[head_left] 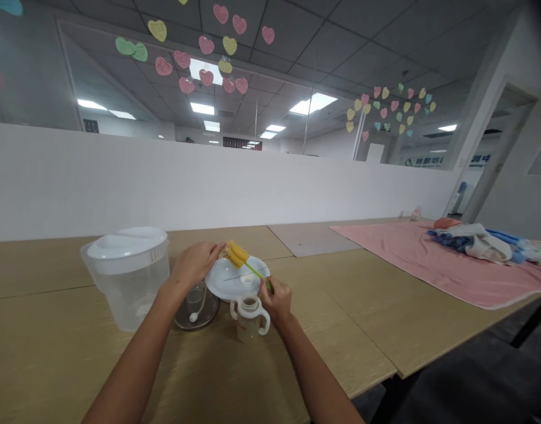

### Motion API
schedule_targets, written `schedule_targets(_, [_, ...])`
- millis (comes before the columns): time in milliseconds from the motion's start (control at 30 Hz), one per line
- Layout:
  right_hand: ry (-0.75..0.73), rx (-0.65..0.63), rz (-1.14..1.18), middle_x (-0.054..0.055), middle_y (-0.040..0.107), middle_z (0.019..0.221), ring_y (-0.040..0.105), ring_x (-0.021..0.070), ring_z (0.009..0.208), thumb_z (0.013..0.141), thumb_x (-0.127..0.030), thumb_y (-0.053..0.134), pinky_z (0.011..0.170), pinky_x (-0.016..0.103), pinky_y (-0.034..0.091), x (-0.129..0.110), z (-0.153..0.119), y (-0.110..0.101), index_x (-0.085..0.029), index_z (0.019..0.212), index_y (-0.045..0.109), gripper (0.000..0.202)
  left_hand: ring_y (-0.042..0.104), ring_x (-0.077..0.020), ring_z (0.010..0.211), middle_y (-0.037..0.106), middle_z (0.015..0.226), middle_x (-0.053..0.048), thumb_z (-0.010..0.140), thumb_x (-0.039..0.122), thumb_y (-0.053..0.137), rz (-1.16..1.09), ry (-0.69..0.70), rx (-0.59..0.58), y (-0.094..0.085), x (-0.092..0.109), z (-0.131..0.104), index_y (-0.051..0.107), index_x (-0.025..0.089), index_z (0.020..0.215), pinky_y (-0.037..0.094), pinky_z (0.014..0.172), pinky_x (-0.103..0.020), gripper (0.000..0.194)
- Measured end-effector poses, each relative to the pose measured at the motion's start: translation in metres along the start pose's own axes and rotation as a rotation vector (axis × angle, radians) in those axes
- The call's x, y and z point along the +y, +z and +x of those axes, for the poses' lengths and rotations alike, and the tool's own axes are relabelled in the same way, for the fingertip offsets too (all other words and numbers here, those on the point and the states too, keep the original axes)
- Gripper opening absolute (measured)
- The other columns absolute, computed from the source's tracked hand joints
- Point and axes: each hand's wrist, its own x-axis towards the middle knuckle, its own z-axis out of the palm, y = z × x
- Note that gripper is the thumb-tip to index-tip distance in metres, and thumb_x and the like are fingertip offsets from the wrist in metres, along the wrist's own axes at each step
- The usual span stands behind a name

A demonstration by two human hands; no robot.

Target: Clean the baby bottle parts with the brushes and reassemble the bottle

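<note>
A yellow sponge brush [238, 254] with a green handle slants above a white plate [217, 281]. My right hand [276, 297] is closed round the green handle. Left of the sponge, my left hand [198, 262] pinches a small clear piece [226, 251] against the sponge head; its shape is hard to make out. On the plate lie a white ring-shaped part [246, 281] and a thin straw-like piece. Just below, a clear bottle [249, 324] with two white handles stands upright and uncapped. Under my left wrist, a dark round tray [182, 320] bears a clear cup and a tube with a white end.
A clear lidded container [133, 277] stands on the table at the left. Cloths [486, 244] lie heaped on a pink sheet [407, 259] at the right. A low white wall [252, 188] with glass above runs behind the table. The table's front edge is at the lower right.
</note>
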Motion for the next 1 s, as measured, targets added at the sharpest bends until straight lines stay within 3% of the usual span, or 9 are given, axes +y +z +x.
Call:
schedule_targets(500, [-0.001,0.031,0.006,-0.003,0.046,0.044,0.04,0.0072,0.041,0.087,-0.026,0.042,0.047,0.022,0.026,0.0019,0.0,0.0017,-0.017,0.058,0.052,0.032,0.06,-0.0204,0.092,0.058,0.114,-0.006,0.09,0.035,0.036,-0.071,0.104,0.081,0.0101,-0.0032,0.0036,0.053,0.019,0.104,0.043,0.071,-0.028,0.028])
schedule_targets(1000, [-0.034,0.023,0.023,-0.003,0.048,0.045,0.041,0.0076,0.041,0.086,-0.024,0.044,0.047,0.022,0.026,0.0012,-0.0007,0.0021,-0.017,0.059,0.052,0.029,0.059,-0.0208,0.096,0.059,0.113,-0.003,0.081,0.014,0.047,-0.071,0.115,0.094,0.0037,-0.0028,-0.001,0.051,0.021,0.103,0.044,0.073,-0.029,0.024])
